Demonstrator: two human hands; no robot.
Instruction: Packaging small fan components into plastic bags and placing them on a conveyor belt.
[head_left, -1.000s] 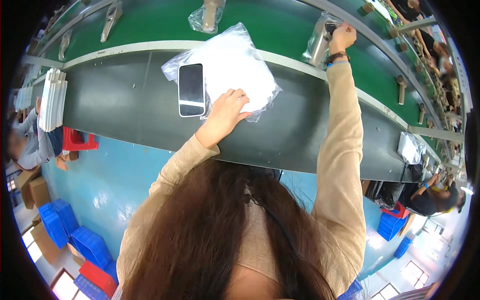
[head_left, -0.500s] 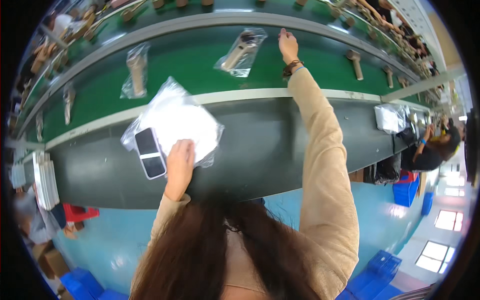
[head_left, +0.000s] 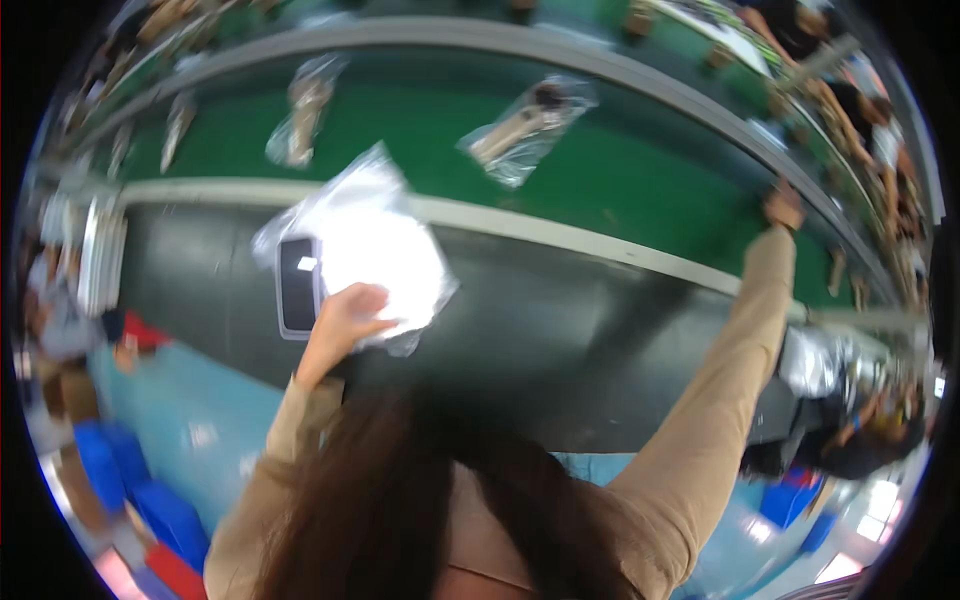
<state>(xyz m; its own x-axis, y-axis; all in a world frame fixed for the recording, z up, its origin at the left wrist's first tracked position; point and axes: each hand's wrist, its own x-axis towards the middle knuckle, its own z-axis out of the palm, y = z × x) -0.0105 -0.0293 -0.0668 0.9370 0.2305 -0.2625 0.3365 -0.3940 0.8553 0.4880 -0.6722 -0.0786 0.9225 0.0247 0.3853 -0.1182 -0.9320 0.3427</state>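
My left hand (head_left: pixel 346 322) lies at the lower edge of a pile of clear plastic bags (head_left: pixel 395 255), thumb and fingers apart. Beside it, a phone with a dark face and pale edge (head_left: pixel 297 287) rests against the bags. My right arm stretches far to the right across the green conveyor belt, where my right hand (head_left: pixel 784 207) is down near the belt's far rail. Its fingers are blurred, and anything beneath them is hidden. On the belt lie tan hair-dryer-shaped devices in clear bags, one at the middle (head_left: pixel 525 130) and another farther left (head_left: pixel 303 115).
A dark grey worktop (head_left: pixel 520 320) runs along the belt's pale near rail (head_left: pixel 560 240). Beyond my right hand are an unbagged tan device (head_left: pixel 837 270) and a bundle of clear bags (head_left: pixel 815 362). Other people work at the far right and left. Blue crates (head_left: pixel 165 520) stand on the floor.
My right hand has moved far to the right and lower over the belt, to about where a tan device lay. My left thumb has spread from the fingers. The view has turned right.
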